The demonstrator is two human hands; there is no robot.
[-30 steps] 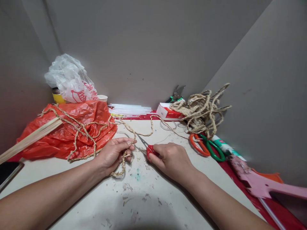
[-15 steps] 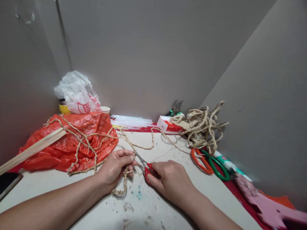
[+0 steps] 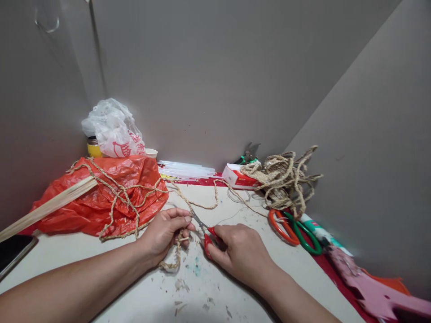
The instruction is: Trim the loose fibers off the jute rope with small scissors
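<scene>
Room: grey walls met in a corner behind a pale table (image 3: 235, 287), which carried many small fibre scraps.
Left hand: the left hand (image 3: 164, 235) was the nearer one to the rope; its grip was clenched on the braided rope (image 3: 175, 255), thumb and fingers pinching it at the top of a hanging loop.
Right hand: the right hand (image 3: 240, 251) lay just beside, to the right; its grip was closed around the red handles of the small scissors (image 3: 204, 229).
Blades: they pointed up and to the left, toward the left thumb, and the tips touched or almost touched the rope there; I could not tell if the blades were apart.
Rope axis: from the pinch the rope ran away and left, over the red plastic bag (image 3: 101, 197), so it crossed the line of the blades.
Loop: below the pinch it rested on the table.
Beside: the rope bundle (image 3: 284, 177) and the big scissors (image 3: 291, 226) lay well apart, on the right.
</scene>
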